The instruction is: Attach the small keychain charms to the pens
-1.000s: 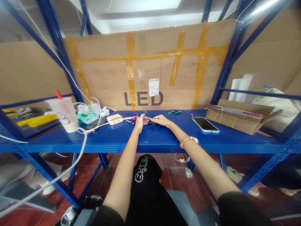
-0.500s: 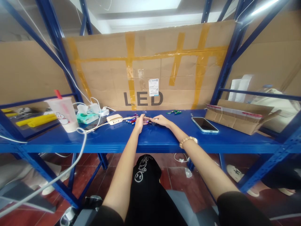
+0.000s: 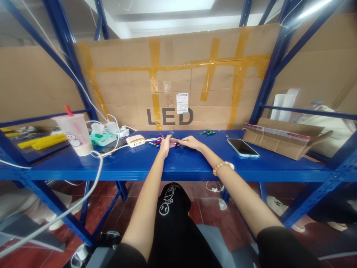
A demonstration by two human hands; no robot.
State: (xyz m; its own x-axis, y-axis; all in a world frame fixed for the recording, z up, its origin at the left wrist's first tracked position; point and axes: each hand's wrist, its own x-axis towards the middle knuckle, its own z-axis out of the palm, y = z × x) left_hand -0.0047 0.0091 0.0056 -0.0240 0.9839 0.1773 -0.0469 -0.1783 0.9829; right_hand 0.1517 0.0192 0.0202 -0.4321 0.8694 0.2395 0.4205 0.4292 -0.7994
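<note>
- The left hand (image 3: 166, 146) and right hand (image 3: 190, 142) meet at the middle of a blue steel shelf (image 3: 178, 167), both narrowed, fingers drawn in.
- A slim silver rod (image 3: 182, 141) lies at the right hand's fingertips at 9 o'clock; too small to tell whether either hand grips it.
- Small red, blue and silver pen-like pieces (image 3: 155, 143) sit just beside the left hand, at 9 o'clock.
- Green pen-like pieces (image 3: 205, 133) lie at 1 o'clock from the right hand.
- A smartphone (image 3: 242, 147) rests at 3 o'clock, well apart.
- A beige multi-port charger (image 3: 135, 140) and a plastic cup (image 3: 73, 134) stand at 9 o'clock.
</note>
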